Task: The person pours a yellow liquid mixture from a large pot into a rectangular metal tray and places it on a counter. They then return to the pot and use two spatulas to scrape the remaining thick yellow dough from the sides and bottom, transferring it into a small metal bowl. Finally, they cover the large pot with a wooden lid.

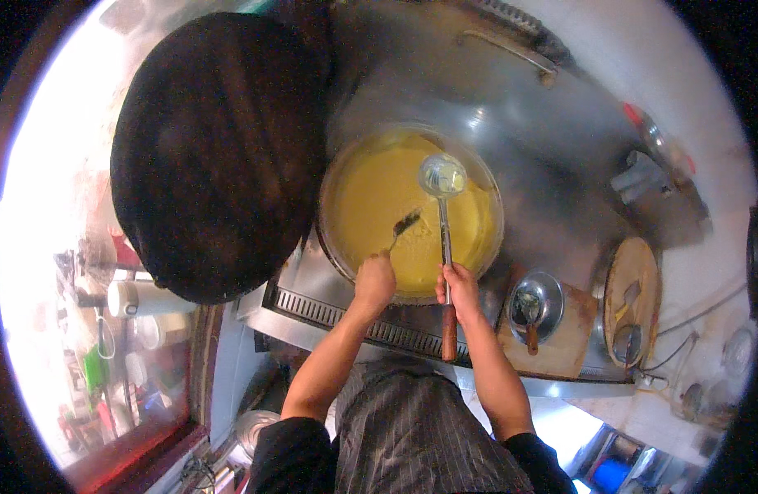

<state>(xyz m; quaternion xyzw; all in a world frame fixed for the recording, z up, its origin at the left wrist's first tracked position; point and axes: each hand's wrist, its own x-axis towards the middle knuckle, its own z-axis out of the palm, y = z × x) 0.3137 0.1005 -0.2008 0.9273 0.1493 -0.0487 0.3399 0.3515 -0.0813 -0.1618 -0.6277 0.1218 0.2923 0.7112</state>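
A large round metal pan (499,231) holds a thick yellow mixture (373,191) with a smooth surface. My left hand (376,281) grips a small utensil (407,223) with a dark flat head, which touches the mixture near the middle of the pan. In my right hand (459,288) is a long-handled metal ladle (442,175) with a wooden grip end. The ladle's bowl is over the right part of the mixture and bears pale yellow residue. Whether it touches the surface cannot be told.
A big dark round lid or wok (218,154) stands left of the pan. To the right, a metal bowl (555,296) with a wooden-handled utensil sits on a board (576,346). Farther right is a round wooden board (647,272) with tools. A slotted drain (317,310) runs along the front edge.
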